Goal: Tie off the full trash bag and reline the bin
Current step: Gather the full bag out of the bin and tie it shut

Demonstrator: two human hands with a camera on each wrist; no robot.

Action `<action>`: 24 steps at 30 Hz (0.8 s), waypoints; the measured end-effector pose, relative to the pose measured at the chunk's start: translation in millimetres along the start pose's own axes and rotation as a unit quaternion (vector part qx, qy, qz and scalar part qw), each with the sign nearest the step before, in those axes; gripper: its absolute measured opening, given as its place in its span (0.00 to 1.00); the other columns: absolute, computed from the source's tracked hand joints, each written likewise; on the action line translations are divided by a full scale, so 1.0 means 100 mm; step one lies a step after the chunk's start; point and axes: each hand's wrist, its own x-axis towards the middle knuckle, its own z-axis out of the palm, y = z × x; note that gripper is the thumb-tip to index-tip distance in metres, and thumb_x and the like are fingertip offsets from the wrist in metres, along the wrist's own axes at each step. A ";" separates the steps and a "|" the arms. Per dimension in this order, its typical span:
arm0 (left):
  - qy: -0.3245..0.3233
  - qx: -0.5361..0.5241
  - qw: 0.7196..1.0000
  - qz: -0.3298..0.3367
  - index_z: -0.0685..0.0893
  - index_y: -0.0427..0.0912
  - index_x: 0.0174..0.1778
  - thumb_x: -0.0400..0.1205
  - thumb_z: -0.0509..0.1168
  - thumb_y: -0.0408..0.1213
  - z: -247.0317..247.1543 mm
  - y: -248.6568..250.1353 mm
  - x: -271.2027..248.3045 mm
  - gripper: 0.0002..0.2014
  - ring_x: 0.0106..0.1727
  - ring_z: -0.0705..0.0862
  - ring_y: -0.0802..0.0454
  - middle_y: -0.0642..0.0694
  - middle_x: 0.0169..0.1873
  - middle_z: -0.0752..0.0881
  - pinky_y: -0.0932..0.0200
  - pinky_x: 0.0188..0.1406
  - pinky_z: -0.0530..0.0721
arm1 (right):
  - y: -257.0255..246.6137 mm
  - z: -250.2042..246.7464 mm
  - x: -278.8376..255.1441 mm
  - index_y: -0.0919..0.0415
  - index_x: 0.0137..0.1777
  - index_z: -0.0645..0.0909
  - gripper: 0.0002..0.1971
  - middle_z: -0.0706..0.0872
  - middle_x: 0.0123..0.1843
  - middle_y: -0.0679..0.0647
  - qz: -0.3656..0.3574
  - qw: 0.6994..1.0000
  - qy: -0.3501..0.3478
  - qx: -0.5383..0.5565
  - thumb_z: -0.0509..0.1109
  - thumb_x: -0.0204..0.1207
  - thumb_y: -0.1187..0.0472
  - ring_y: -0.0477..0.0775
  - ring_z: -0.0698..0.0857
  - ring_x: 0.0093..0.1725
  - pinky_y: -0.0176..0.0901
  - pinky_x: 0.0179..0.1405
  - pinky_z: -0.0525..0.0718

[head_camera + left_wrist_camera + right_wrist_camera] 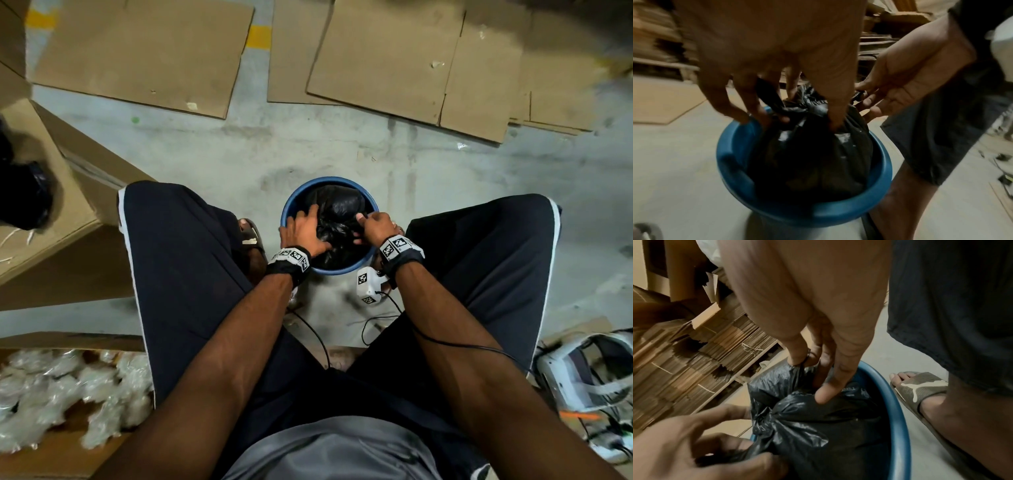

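A blue round bin [329,179] stands on the concrete floor between my knees. Inside it sits a full black trash bag [337,205], its top gathered into a knot [797,109]. My left hand [308,224] reaches down over the knot with fingers spread and curled, gripping a strip of the bag [768,94]. My right hand [363,224] pinches another loose end of the bag [797,369] between thumb and fingers at the bin's right side. In the right wrist view the left hand [731,454] grips bag plastic at the lower left. The bin's rim [898,418] curves around the bag [828,426].
Flattened cardboard sheets [144,51] lie on the floor beyond the bin. A cardboard box [58,219] at the left carries another black bag [24,202]. A box of white packets [68,394] sits lower left, a white device [582,373] lower right. Sandalled feet [920,386] flank the bin.
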 end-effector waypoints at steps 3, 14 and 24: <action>0.051 0.009 0.999 0.010 0.70 0.51 0.80 0.72 0.73 0.42 -0.01 0.01 0.03 0.38 0.68 0.79 0.33 0.39 0.65 0.84 0.37 0.66 0.77 | -0.06 0.03 -0.07 0.60 0.41 0.78 0.13 0.85 0.46 0.62 -0.025 0.999 -0.026 -0.036 0.71 0.82 0.53 0.62 0.89 0.42 0.56 0.41 0.92; 0.064 0.038 0.995 0.070 0.76 0.63 0.76 0.72 0.66 0.32 -0.02 0.01 0.23 0.36 0.71 0.73 0.38 0.48 0.65 0.82 0.36 0.71 0.70 | -0.07 0.07 -0.03 0.40 0.75 0.76 0.30 0.75 0.72 0.54 -0.238 0.860 0.016 -0.451 0.67 0.75 0.65 0.65 0.82 0.66 0.63 0.58 0.81; 0.112 -0.043 0.993 -0.016 0.78 0.52 0.60 0.58 0.65 0.46 -0.10 -0.01 0.23 0.30 0.63 0.78 0.38 0.45 0.57 0.82 0.46 0.57 0.74 | -0.08 0.29 0.01 0.45 0.67 0.78 0.32 0.77 0.64 0.57 -0.209 0.875 0.022 -0.437 0.64 0.59 0.43 0.67 0.79 0.61 0.61 0.57 0.82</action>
